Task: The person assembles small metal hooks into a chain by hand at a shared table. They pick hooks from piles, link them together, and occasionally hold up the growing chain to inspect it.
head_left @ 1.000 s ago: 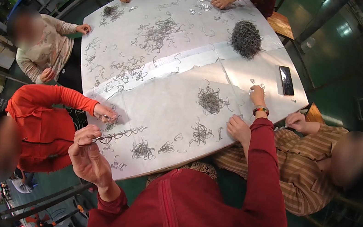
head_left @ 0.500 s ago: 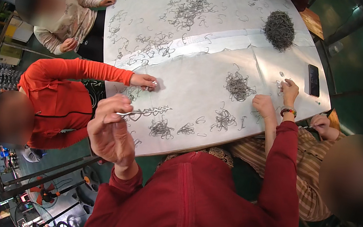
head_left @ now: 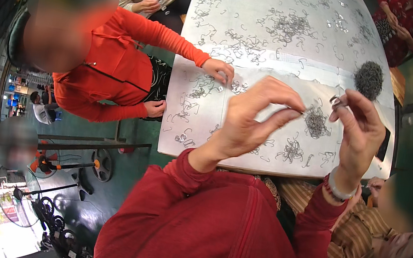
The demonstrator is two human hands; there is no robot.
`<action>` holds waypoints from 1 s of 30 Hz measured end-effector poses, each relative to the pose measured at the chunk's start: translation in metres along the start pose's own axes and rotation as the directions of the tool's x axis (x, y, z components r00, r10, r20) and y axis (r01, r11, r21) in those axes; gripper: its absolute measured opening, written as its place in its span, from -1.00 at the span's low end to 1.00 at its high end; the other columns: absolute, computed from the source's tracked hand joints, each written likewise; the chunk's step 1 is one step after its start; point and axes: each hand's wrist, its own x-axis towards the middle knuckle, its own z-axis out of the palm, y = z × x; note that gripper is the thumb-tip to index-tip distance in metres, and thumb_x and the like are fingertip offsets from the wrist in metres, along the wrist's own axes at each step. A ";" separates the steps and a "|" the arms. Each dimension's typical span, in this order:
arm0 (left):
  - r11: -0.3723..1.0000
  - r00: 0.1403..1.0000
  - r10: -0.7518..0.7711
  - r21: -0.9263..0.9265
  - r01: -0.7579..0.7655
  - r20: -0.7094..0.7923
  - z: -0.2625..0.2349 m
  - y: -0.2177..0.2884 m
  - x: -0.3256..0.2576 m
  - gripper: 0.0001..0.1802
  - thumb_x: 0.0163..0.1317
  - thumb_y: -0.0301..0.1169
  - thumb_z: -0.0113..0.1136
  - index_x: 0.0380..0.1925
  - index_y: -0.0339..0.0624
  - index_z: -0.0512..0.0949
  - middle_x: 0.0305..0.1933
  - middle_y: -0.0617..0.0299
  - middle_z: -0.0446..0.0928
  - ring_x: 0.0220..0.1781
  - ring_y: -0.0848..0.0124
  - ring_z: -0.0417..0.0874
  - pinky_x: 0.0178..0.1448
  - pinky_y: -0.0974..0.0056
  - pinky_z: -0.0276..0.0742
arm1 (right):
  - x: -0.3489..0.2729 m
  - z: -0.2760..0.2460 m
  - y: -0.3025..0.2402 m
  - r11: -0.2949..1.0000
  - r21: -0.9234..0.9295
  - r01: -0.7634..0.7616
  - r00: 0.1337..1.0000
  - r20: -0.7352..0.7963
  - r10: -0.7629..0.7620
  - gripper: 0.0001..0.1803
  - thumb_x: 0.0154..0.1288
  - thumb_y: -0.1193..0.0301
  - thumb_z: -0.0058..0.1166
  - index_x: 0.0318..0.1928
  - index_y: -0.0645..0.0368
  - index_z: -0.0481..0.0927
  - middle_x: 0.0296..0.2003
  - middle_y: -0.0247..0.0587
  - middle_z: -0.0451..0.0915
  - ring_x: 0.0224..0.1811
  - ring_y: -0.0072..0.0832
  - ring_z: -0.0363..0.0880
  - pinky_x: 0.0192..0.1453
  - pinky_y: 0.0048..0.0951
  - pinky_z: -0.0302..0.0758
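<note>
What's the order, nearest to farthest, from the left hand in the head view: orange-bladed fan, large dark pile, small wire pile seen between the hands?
From the left hand:
1. Small wire pile: just to its right.
2. Large dark pile: farther right and higher in the picture.
3. Orange-bladed fan: far left, lower in the picture.

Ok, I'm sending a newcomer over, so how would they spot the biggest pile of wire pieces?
Find the large white-topped table, then its right side in the picture. There, just beyond the person's right hand, sits a rounded dark-grey heap of bent wires. It is the biggest and densest; the neighbouring pile is smaller and looser at its edges.
</note>
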 end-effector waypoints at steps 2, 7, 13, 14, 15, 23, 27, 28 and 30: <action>1.000 1.000 -0.003 -0.004 0.003 -0.001 0.007 0.001 -0.001 -0.78 0.03 -0.70 0.27 -0.29 -0.31 0.54 -0.30 0.15 0.60 -0.19 0.30 0.61 -0.11 0.27 0.51 | -0.011 0.024 -0.010 0.998 0.020 0.067 0.998 -0.013 -0.067 -0.76 0.08 0.76 0.11 -0.18 0.45 0.54 -0.32 -0.08 0.56 -0.39 -0.48 0.53 -0.31 -0.56 0.46; 0.999 1.000 0.029 -0.021 -0.029 0.007 0.013 0.004 -0.004 -0.77 -0.02 -0.69 0.30 -0.32 -0.29 0.56 -0.30 0.16 0.60 -0.24 0.30 0.61 -0.17 0.30 0.51 | -0.025 0.035 -0.012 0.984 -0.006 0.179 0.984 0.029 -0.178 -0.80 0.06 0.82 0.00 -0.28 0.42 0.54 -0.33 -0.04 0.53 -0.44 -0.52 0.47 -0.34 -0.55 0.45; 0.999 0.999 0.017 -0.045 -0.015 0.030 0.017 -0.001 -0.009 -0.80 0.02 -0.68 0.27 -0.31 -0.29 0.55 -0.32 0.13 0.61 -0.25 0.29 0.63 -0.17 0.29 0.54 | -0.029 0.034 -0.007 0.994 0.005 0.106 0.991 -0.087 -0.106 -0.83 0.08 0.80 0.03 -0.29 0.42 0.56 -0.32 -0.06 0.54 -0.43 -0.51 0.48 -0.35 -0.56 0.44; 0.998 0.999 0.016 -0.058 -0.014 0.028 0.020 -0.002 -0.009 -0.79 0.01 -0.67 0.28 -0.32 -0.27 0.55 -0.33 0.15 0.60 -0.27 0.28 0.62 -0.18 0.28 0.52 | -0.030 0.035 -0.008 0.993 0.037 0.111 0.991 -0.081 -0.107 -0.84 0.08 0.79 0.05 -0.29 0.43 0.57 -0.32 -0.05 0.55 -0.42 -0.52 0.49 -0.35 -0.57 0.44; 0.997 1.000 0.015 -0.070 -0.013 0.026 0.023 -0.004 -0.010 -0.78 -0.01 -0.67 0.29 -0.32 -0.26 0.55 -0.34 0.16 0.59 -0.29 0.27 0.61 -0.19 0.27 0.50 | -0.032 0.036 -0.010 0.992 0.022 0.121 0.989 -0.089 -0.119 -0.84 0.08 0.79 0.06 -0.29 0.43 0.58 -0.32 -0.05 0.56 -0.43 -0.53 0.49 -0.36 -0.58 0.44; 0.994 0.995 0.041 -0.102 -0.032 0.088 0.047 -0.011 0.002 -0.77 -0.03 -0.67 0.29 -0.33 -0.25 0.55 -0.35 0.17 0.59 -0.30 0.26 0.60 -0.20 0.27 0.48 | -0.035 0.018 -0.018 0.991 -0.020 0.131 0.979 -0.154 -0.133 -0.88 0.08 0.78 0.08 -0.34 0.42 0.60 -0.33 -0.05 0.57 -0.45 -0.54 0.51 -0.38 -0.58 0.47; 0.998 0.994 0.012 -0.063 -0.005 0.108 0.059 -0.016 0.006 -0.77 -0.03 -0.67 0.30 -0.33 -0.26 0.55 -0.36 0.16 0.59 -0.30 0.26 0.59 -0.20 0.27 0.49 | -0.033 0.003 -0.016 0.990 0.053 0.134 0.976 -0.179 -0.123 -0.87 0.08 0.78 0.08 -0.33 0.41 0.60 -0.32 -0.04 0.57 -0.46 -0.53 0.52 -0.39 -0.57 0.47; 0.999 0.993 0.014 -0.051 -0.008 0.119 0.063 -0.018 0.007 -0.77 -0.04 -0.67 0.31 -0.33 -0.25 0.55 -0.36 0.16 0.59 -0.30 0.27 0.59 -0.19 0.27 0.49 | -0.033 -0.001 -0.016 0.988 0.059 0.140 0.972 -0.196 -0.126 -0.87 0.08 0.79 0.08 -0.33 0.41 0.60 -0.32 -0.04 0.57 -0.46 -0.53 0.52 -0.39 -0.57 0.48; 0.998 0.988 0.009 -0.067 0.001 0.152 0.069 -0.023 0.009 -0.75 -0.03 -0.66 0.32 -0.30 -0.26 0.55 -0.32 0.15 0.60 -0.26 0.27 0.60 -0.17 0.27 0.49 | -0.033 -0.008 -0.015 0.986 0.088 0.145 0.966 -0.226 -0.122 -0.86 0.08 0.79 0.07 -0.33 0.41 0.60 -0.31 -0.03 0.56 -0.46 -0.51 0.53 -0.39 -0.56 0.49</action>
